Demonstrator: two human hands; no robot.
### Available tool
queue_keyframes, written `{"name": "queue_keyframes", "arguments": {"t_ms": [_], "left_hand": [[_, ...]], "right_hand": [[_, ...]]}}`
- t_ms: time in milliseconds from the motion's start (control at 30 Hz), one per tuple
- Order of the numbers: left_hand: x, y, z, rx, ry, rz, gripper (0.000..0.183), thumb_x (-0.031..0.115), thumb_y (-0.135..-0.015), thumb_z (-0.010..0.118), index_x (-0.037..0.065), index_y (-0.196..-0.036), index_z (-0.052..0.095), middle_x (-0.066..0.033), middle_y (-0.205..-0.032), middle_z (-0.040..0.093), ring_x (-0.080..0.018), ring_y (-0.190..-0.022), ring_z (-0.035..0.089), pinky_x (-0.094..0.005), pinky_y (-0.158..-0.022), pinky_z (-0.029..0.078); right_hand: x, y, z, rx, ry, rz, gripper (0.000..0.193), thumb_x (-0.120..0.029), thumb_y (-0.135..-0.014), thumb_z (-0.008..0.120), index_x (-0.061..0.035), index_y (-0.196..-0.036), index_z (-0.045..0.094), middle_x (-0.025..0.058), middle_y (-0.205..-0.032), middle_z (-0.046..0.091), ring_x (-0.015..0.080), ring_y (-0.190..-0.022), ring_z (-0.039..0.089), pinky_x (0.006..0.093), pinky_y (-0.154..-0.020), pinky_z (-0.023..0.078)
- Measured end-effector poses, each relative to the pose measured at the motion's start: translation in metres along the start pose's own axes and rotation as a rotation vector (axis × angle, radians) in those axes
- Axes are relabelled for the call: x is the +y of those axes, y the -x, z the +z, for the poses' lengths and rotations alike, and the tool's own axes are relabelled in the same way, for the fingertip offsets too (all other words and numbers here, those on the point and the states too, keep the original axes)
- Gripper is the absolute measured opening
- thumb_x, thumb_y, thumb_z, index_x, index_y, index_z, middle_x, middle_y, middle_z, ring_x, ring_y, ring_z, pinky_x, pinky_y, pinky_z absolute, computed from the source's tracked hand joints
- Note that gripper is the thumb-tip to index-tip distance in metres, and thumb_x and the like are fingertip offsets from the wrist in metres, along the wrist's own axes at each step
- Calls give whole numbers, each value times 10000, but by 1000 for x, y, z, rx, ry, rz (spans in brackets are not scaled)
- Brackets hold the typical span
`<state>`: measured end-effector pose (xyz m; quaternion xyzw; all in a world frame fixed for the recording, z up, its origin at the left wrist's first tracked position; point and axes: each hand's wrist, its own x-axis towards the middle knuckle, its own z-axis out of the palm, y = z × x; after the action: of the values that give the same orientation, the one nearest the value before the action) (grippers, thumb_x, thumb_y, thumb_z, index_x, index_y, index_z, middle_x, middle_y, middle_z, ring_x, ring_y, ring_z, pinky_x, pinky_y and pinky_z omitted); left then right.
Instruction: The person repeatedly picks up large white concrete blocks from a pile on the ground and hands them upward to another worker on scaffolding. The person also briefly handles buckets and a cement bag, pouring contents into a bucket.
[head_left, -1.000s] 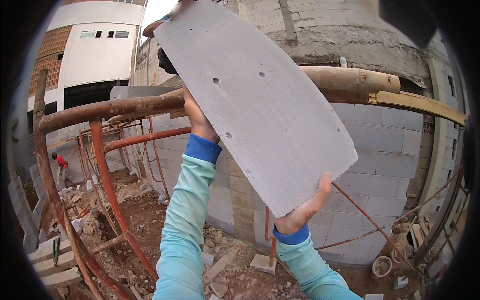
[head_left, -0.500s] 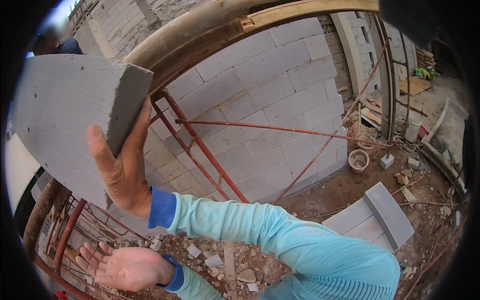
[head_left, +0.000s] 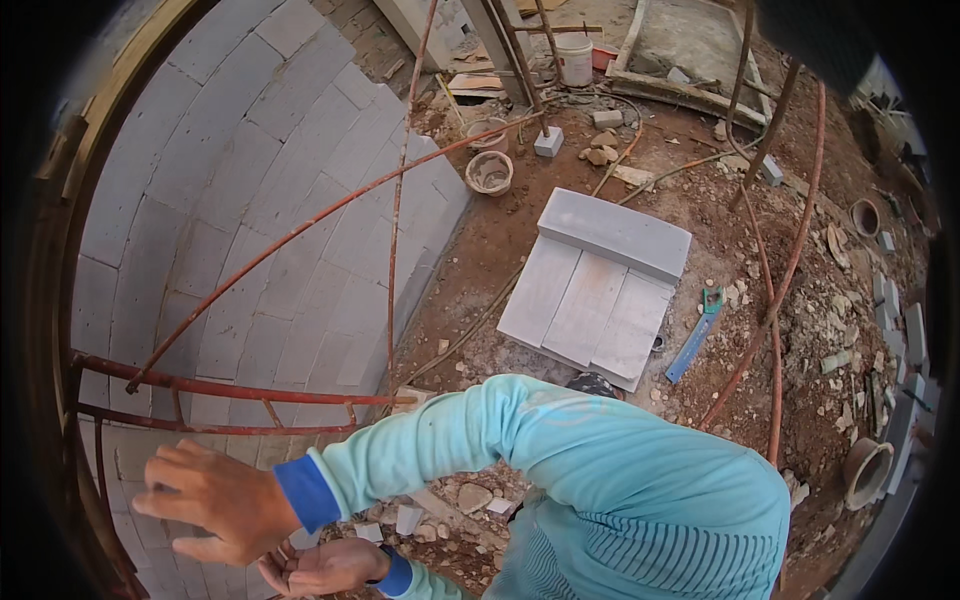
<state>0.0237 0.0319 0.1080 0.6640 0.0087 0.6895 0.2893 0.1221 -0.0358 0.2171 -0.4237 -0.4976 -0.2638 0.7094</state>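
Both hands empty, low-left by the rusty red scaffold rail.
Upper hand fingers spread, just under rail; lower hand palm up, fingers loosely curled. Rail runs left-right.

Soft, even daylight fills the scene, bright but flat, as under an overcast sky. Shadows are faint: only a thin dark edge shows under the slabs on the red soil, and the scaffold pipes cast no clear lines on the block wall behind them. No glare or blown-out patch shows on the pale slabs. The fisheye lens bends the wall into a strong curve left of the slabs, and a black vignette rings the frame. Focus is sharp around the slabs; the hands, low and left of them, are slightly soft, and detail smears near the rim.
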Motion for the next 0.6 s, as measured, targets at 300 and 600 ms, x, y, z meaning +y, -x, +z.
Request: {"name": "queue_keyframes", "arguments": {"t_ms": [300, 600], "left_hand": [[-142, 360, 88, -1335, 79, -1298, 336, 294, -1035, 556, 0, -1188, 613, -95, -1019, 690, -164, -853, 677, -285, -705, 533], [-183, 672, 272, -1746, 28, -1458, 379, 317, -1025, 560, 40, -1285, 563, -119, -1139, 682, -209, -965, 684, -333, -756, 559]], "right_hand": [[41, 610, -401, 762, 986, 1911, 631, -542, -974, 468, 18, -1222, 619, 289, -1167, 659, 431, -1142, 609, 483, -990, 464], [-143, 882, -625, 1649, 1077, 2023, 773, -664, -971, 367, -1, -1272, 627, 241, -1152, 675, 382, -1043, 648, 496, -905, 493]]}}
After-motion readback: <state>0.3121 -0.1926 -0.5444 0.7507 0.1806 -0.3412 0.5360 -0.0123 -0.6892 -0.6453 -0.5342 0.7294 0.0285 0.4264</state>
